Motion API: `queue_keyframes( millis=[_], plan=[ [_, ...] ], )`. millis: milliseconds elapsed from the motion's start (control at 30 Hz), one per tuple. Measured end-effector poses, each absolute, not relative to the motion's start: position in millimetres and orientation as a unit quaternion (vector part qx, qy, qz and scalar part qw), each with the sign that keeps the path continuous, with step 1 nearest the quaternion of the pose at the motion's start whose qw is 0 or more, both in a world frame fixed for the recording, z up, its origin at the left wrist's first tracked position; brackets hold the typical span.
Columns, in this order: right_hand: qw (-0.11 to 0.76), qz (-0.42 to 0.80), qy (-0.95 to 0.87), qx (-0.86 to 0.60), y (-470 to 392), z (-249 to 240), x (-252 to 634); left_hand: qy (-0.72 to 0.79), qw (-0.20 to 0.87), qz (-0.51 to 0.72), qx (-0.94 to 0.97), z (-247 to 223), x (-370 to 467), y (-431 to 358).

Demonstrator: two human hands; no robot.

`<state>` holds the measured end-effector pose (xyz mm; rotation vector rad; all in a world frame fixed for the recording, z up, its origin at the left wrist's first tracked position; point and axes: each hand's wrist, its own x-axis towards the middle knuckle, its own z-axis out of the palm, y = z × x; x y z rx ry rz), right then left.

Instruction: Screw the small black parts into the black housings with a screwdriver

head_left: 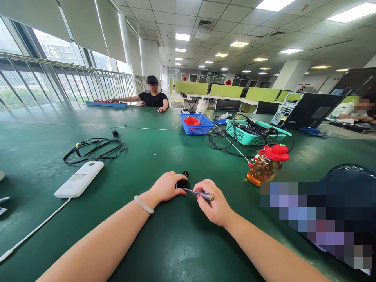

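Observation:
My left hand [167, 186], with a pale bangle at the wrist, holds a small black object [183, 181] between thumb and fingers on the green table [141, 156]. Its details are too small to tell. To the right of it, my right hand [214, 203] grips a screwdriver [205, 194] with a clear handle, held nearly level. The tip of the tool points left and meets the lower edge of the black object, close to my left thumb.
A white power bank [79, 180] and looped black cable [96, 156] lie left. Beyond my hands stand a blue basket [196, 128], a green basket [249, 138] with cables and a red-lidded bottle [266, 168]. A person [153, 98] sits across; a dark bag [349, 196] lies right.

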<state>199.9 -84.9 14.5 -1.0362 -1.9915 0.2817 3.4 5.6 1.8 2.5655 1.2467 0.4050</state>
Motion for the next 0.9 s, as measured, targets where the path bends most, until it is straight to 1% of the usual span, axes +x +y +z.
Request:
queue_keyframes(
  millis=[267, 433, 667, 900],
  plan=[
    [0.369, 0.089, -0.837, -0.395, -84.8, 11.1, 193.3, 0.405, 0.131, 0.136, 0.895, 3.9, 5.0, 0.3],
    [0.365, 0.106, -0.828, -0.412, -83.4, 10.4, 192.8, 0.398, 0.133, 0.134, 0.898, 4.9, 5.5, -0.8],
    [0.386, 0.202, -0.756, -0.488, -77.2, 12.8, 199.6, 0.395, 0.14, 0.135, 0.898, 3.0, 4.1, 2.2],
    [0.473, 0.404, -0.61, -0.491, -63.9, -0.6, 201.4, 0.403, 0.137, 0.14, 0.894, 3.1, 4.7, 1.1]
  ],
)
